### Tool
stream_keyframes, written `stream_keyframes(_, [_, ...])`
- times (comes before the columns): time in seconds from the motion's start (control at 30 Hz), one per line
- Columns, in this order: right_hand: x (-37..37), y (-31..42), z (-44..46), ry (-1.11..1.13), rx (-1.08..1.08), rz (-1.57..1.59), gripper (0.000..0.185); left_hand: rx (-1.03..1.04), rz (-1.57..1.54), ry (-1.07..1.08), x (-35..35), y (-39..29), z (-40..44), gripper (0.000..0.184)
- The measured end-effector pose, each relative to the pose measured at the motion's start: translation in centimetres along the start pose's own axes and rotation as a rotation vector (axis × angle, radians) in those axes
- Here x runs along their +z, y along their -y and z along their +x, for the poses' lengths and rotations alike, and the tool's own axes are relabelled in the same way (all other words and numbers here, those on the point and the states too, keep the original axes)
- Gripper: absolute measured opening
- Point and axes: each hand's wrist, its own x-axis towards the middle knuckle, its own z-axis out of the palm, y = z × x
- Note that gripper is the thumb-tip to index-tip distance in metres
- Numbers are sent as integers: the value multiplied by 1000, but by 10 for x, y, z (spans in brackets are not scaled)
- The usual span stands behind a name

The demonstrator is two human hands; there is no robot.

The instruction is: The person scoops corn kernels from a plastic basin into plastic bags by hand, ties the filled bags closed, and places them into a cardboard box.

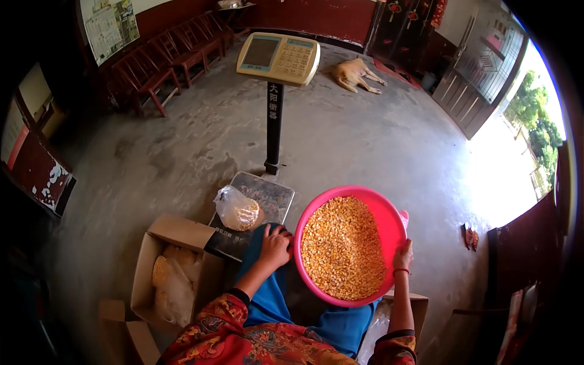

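Observation:
A pink basin (396, 220) filled with yellow corn kernels (344, 249) is tilted over my lap. My right hand (403, 255) grips its right rim. My left hand (277, 245) lies on my blue-trousered knee with its fingers apart, close beside the basin's left rim; whether it touches the rim is unclear. On the platform of a scale (267, 193) sits a clear plastic bag (236, 208) with yellow contents. The scale's display head (278, 58) stands on a black post behind it. Left of my legs, a cardboard box (176, 230) holds several bagged yellow items (175, 286).
Another box (418, 307) with clear plastic (374, 328) is partly hidden by my right arm. Cardboard flaps (143, 340) lie at lower left. A dog (356, 75) lies on the floor ahead. Wooden chairs (146, 82) line the left wall; a door (480, 67) stands open at right.

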Motion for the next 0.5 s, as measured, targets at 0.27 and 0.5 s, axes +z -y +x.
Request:
stream_keyframes(0.27, [-6, 8, -2, 5, 43, 29, 36, -136, -344, -470, -33, 41, 26, 55])
stream_keyframes(0.5, [-5, 8, -2, -13, 75, -13, 36, -550, 159, -310, -65, 186, 36, 81])
